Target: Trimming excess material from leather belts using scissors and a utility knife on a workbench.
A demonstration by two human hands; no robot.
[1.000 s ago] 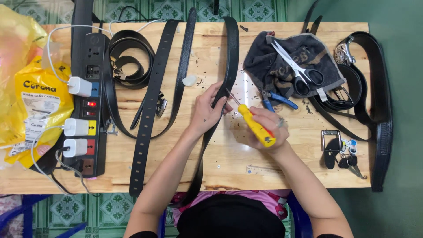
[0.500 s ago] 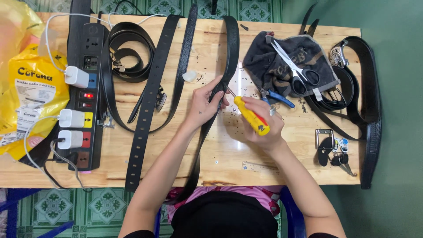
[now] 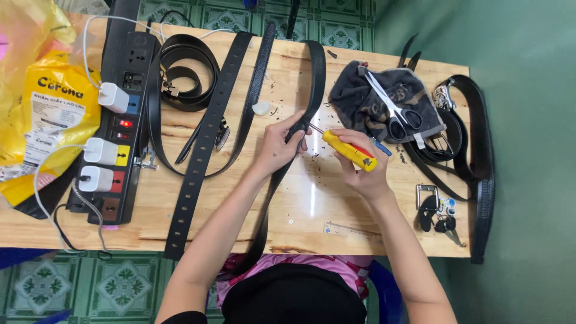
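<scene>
Here, two bare hands at work over a wooden surface (image 3: pixel 336 210). Left hand (image 3: pixel 277 146) curled round a black belt (image 3: pixel 314 84), fingers pinching the strap where it crosses the middle of the surface; belt running from the far edge down past the near edge. Right hand (image 3: pixel 358 170) closed round one yellow-handled screwdriver (image 3: pixel 349 151), its thin shaft pointing left, the tip just at the belt beside the left fingers. Dark flecks scattered about that spot.

To the left, two more flat black straps: one punched strap (image 3: pixel 204 150) with a row of holes, one plain strap (image 3: pixel 255 90) beside it. One coiled belt (image 3: pixel 183 72) at the far left. One small white lump (image 3: pixel 261 108) near the plain strap.

At the left edge, one black power strip (image 3: pixel 129 60) with three white plugs (image 3: pixel 113 98) in it. One yellow bag (image 3: pixel 51 114) further left.

To the right, one grey cloth (image 3: pixel 360 99) with one pair of scissors (image 3: pixel 390 114) lying on it. More black belts (image 3: pixel 474 144) heaped at the right edge; count unclear. One bunch of keys (image 3: pixel 437 211) near the right corner.
</scene>
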